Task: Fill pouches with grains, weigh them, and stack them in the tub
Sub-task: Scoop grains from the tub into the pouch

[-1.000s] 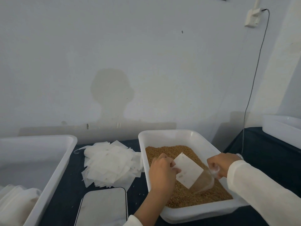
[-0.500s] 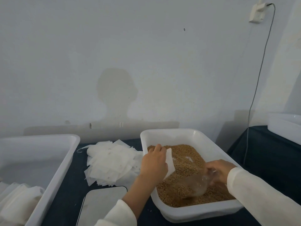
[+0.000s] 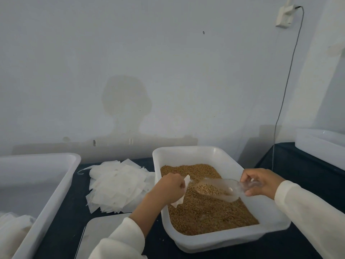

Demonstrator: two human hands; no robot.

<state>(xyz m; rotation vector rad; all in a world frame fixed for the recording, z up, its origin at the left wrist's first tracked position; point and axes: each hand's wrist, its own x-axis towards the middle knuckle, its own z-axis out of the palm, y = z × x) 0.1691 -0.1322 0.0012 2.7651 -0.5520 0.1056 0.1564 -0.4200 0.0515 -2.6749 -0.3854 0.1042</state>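
Holding a white pouch (image 3: 183, 191) pinched between its fingers, the left hand (image 3: 168, 187) hangs over the near-left part of the grain tray (image 3: 276, 224). The right hand (image 3: 261, 181) grips the neck end of a clear scoop cut from a plastic bottle (image 3: 218, 188), which lies level just above the brown grains (image 3: 209, 212) with a load of grain in it, its open mouth turned toward the pouch. The two are close but apart. The tray sits on the dark table (image 3: 61, 230), toward its back edge. Left of the tray lies a loose heap of empty pouches (image 3: 117, 187); a flat scale (image 3: 97, 236) sits at the near edge. A large white tub (image 3: 48, 199) at the left edge holds filled pouches (image 3: 13, 230) in its near corner. No writing or brand can be read on anything.
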